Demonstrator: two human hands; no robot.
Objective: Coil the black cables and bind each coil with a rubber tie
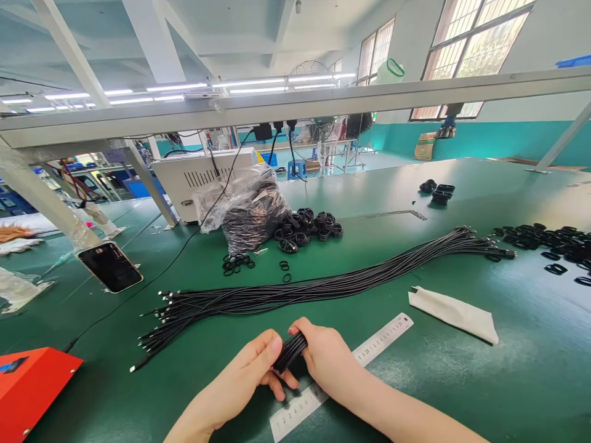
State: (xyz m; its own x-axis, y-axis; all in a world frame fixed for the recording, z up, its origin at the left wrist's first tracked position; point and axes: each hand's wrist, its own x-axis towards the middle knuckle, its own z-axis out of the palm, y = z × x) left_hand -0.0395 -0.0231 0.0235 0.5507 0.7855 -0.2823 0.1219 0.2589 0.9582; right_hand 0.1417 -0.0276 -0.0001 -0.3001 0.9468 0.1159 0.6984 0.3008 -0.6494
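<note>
A short coil of black cable is gripped between my two hands near the bottom middle. My left hand pinches its left end with the thumb on top, the other fingers curled below. My right hand wraps round its right end. Beneath them a steel ruler lies slantwise on the green table. Beyond my hands a long bundle of straight black cables stretches from left to right, with metal plugs at its left end.
Coiled cables sit beside a plastic bag. Black loops are heaped at the right, near a white strip. A phone leans at the left, above a red box. A metal bar crosses ahead.
</note>
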